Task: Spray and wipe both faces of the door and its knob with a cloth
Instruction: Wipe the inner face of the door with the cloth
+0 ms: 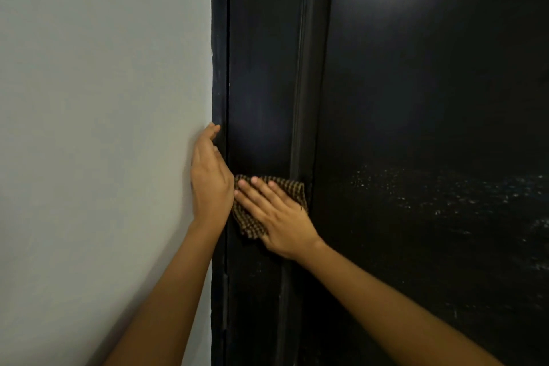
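On the black door (416, 98), right hand (277, 217) presses a checkered cloth (294, 187), fingers flat; left hand (209, 181), fingers straight, sits at its 9 o'clock.

Black door (416, 98) bears checked cloth (294, 189); spray droplets (445, 193) on right panel.

Dim, soft glare on black door (430, 98)

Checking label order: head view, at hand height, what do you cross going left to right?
Grey wall → left hand at the door-frame edge → right hand pressed flat on the checked cloth → black door face speckled with spray droplets.
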